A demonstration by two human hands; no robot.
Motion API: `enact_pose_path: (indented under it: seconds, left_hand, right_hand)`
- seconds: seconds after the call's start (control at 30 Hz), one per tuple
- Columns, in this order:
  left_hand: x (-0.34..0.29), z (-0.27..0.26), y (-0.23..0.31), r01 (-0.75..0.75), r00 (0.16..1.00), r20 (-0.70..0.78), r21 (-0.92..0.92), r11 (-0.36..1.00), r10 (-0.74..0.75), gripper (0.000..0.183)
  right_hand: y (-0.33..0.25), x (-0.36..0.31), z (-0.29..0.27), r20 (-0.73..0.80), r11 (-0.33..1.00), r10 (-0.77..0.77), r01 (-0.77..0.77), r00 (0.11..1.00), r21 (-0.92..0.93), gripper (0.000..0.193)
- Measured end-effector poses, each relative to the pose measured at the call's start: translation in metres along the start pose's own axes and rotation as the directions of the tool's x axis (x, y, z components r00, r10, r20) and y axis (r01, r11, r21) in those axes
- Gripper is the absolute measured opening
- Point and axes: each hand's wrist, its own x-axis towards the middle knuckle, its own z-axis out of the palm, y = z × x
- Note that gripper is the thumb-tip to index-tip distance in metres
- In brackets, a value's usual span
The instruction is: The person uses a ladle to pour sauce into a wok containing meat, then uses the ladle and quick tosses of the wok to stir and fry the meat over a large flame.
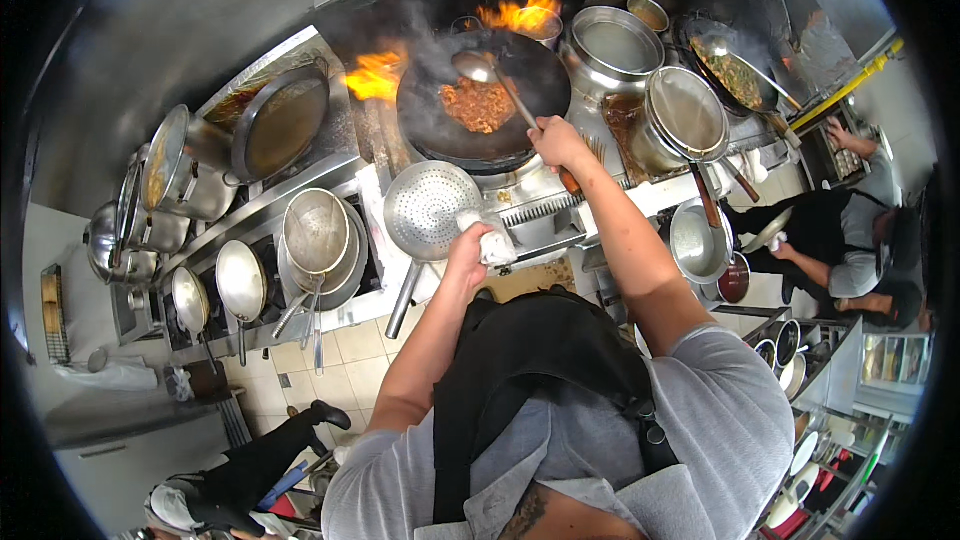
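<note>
The head view looks straight down on a black wok (470, 140) holding a mound of reddish-brown chopped food (478, 105), which sits on the burner just ahead of both hands. The right hand (556, 141) is closed around the long handle of a metal ladle (474, 66), whose bowl hovers over the far side of the food. The left hand (468, 252) is closed on a white cloth (494, 240), bunched at the near rim of the wok, just beside a round perforated strainer (427, 208) that lies to the left of that hand with its handle pointing back toward the person. Flames (378, 75) rise to the left of the wok and again behind it, beyond the ladle.

To the right of the right hand stands a tall steel pot (612, 45), and nearer, a lidded steel pot (685, 115). Further right another wok with green vegetables (735, 75) rests on the steel surface (640, 198). A second person in black (835, 240) crouches well off to the right.

To the left of the left hand, several steel bowls and ladles (318, 240) are stacked on a lower shelf, and a large dark pan (280, 120) leans beyond them. Tiled floor (330, 360) shows below the left forearm, with another person's dark shoe and leg (290, 440) at lower left.
</note>
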Motion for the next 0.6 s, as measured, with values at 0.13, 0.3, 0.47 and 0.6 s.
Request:
enact_pose_path:
  seconds: [0.13,0.3,0.47,0.6]
  left_hand:
    - [0.011,0.023,0.010,-0.041,0.999,-0.018,0.040,0.998,0.042,0.017]
    - [0.054,0.053,0.029,-0.101,0.995,-0.004,-0.082,0.992,0.101,0.025]
    - [0.103,0.081,0.056,-0.054,0.999,-0.003,-0.093,0.994,0.054,0.033]
    - [0.148,0.082,0.059,0.092,0.995,0.046,-0.136,0.986,-0.086,0.027]
  right_hand:
    - [0.011,0.019,0.007,-0.122,0.997,-0.054,0.047,0.991,-0.059,0.030]
    - [0.043,0.041,0.011,-0.055,0.944,-0.254,0.235,0.966,-0.231,0.030]
    - [0.049,0.001,-0.043,-0.030,0.655,-0.287,0.174,0.957,-0.735,0.037]
    - [0.010,-0.068,-0.085,-0.016,0.646,-0.094,0.049,0.995,-0.762,0.029]
